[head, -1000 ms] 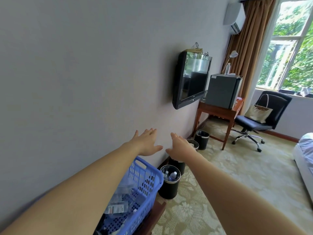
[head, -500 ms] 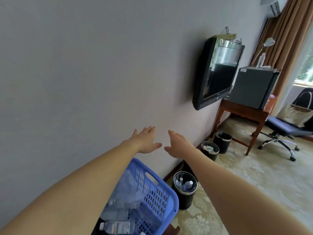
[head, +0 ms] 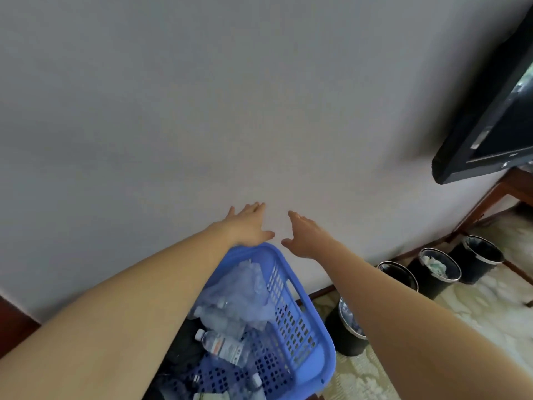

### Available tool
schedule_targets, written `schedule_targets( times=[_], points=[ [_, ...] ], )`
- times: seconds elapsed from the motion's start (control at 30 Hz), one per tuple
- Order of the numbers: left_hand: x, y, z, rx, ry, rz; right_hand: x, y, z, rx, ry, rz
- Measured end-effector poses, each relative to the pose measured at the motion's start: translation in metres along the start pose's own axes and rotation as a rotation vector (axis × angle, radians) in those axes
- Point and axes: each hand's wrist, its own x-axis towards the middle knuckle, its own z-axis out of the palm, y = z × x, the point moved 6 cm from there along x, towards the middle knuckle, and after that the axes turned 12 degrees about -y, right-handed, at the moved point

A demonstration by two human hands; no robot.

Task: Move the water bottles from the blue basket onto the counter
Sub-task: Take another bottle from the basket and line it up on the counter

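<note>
A blue plastic basket [head: 300, 321] with slotted walls sits low in the middle of the view. Inside it lie clear water bottles; one with a white cap and label [head: 222, 346] rests on its side, and crumpled clear plastic [head: 245, 281] lies behind it. My left hand [head: 249, 225] reaches forward above the basket's far rim, fingers straight and spread, holding nothing. Just right of it, my right hand [head: 305, 232] is stretched out the same way, empty. No counter is in view.
A plain grey wall [head: 230, 96] fills most of the view. A wall-mounted black TV [head: 487, 134] hangs at the right, with a wooden table leg [head: 487, 200] below it. Several black bins [head: 435, 271] stand along the wall on patterned carpet [head: 490, 313].
The view has swung left and down: the TV slid to the right edge, the chair and window left the view, and more of the basket shows. Both hands stay outstretched and empty.
</note>
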Motion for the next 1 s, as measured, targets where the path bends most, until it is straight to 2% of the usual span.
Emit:
schedule_targets(
  times=[0.27,0.57,0.77,1.0],
  points=[
    [0.002,-0.034,0.054,-0.215,-0.005,-0.256,0.057,-0.005,0.035,-0.087,-0.187,-0.224],
    [-0.013,-0.061,0.194,-0.464,-0.148,-0.467,0.077,0.004,0.163,-0.157,-0.395,-0.401],
    [-0.002,-0.077,0.294,-0.722,-0.250,-0.572,0.076,0.018,0.263,-0.177,-0.602,-0.396],
    [0.040,-0.123,0.370,-1.010,-0.125,-0.772,0.114,0.032,0.352,-0.152,-0.698,-0.313]
  ],
)
